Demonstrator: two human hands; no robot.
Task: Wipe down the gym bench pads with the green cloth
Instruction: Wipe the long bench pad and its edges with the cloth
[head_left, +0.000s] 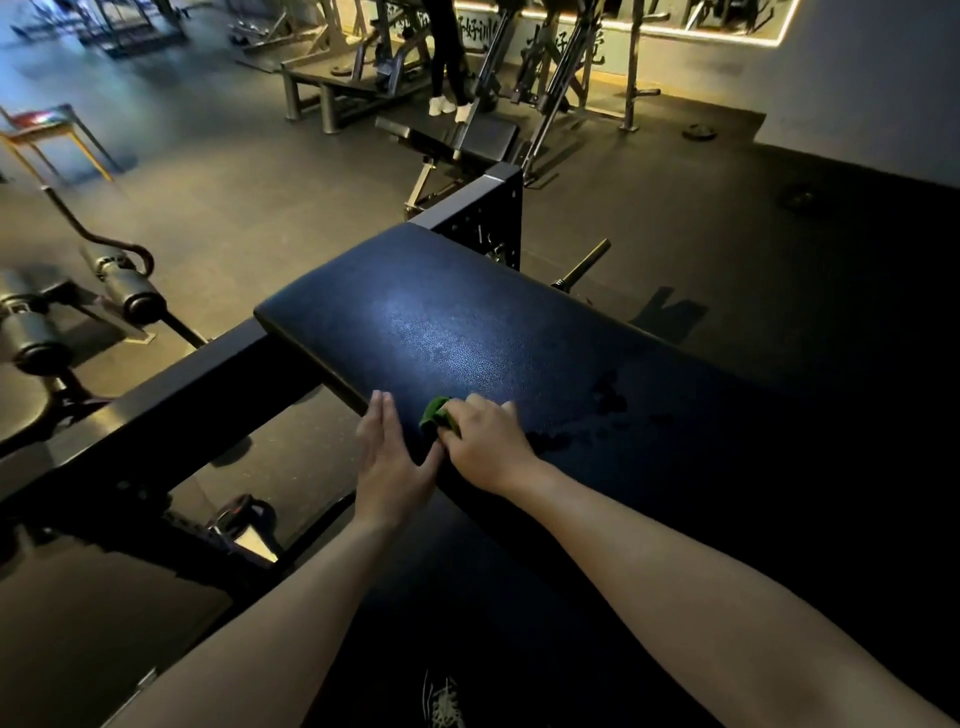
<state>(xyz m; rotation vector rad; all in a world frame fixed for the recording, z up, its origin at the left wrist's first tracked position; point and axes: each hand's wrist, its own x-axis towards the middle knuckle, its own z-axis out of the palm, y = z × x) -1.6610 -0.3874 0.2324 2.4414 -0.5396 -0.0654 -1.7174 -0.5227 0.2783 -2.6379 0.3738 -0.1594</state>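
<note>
**One pad, two hands, one cloth**

A single dark bench pad (467, 332) fills the middle of the view, its long axis running from the near right to the far left, where it ends at a black steel frame (171, 395). The left hand (389, 462) lies flat on the pad's near edge, fingers straight and together, holding nothing. The right hand (485, 441) curls over one bunched green cloth (435, 411), pressing it onto the pad just beside the left hand.

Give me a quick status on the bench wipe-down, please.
Right hand grips green cloth on bench pad. Left hand flat on pad's edge. Nothing in the way.
</note>
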